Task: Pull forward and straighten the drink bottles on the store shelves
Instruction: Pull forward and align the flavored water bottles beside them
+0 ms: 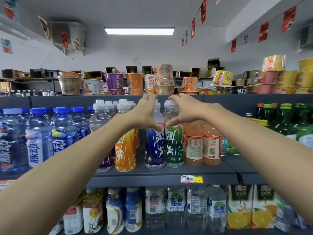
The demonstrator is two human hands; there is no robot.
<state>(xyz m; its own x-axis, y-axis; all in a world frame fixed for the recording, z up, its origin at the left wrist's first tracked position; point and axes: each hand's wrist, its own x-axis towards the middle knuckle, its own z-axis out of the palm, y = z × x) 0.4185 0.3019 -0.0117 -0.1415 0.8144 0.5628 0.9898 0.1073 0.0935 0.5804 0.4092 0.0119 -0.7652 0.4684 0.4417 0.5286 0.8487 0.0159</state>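
In the head view, both my arms reach up to the middle of the frame. My left hand [144, 114] wraps round the clear top part of the blue bottle [155, 146]. Its fingers curl over the back near the white cap, and the thumb presses at the top of the label. My right hand [184, 111] holds the green bottle [174, 146] the same way. My two thumbs almost meet between the bottles.

Both bottles are smooth see-through plastic, thin at the neck, pinched in the middle and round at the bottom. Each has a shiny wrap with white stripes and a little white jumping figure. They stand upright, side by side and touching, on the dark grey shelf [160, 179] in the middle of the frame.

Left of the blue bottle there is a dark gap, then the orange bottle [124, 153] of the same shape. Right of the green bottle, just beside it, stand the peach bottles [203, 143] with red and white labels. A strip of bare shelf lies in front of the bottles, up to the front edge where a yellow price tag [191, 179] sticks. The shelf above sits close over the caps and carries paper noodle cups [165, 80].
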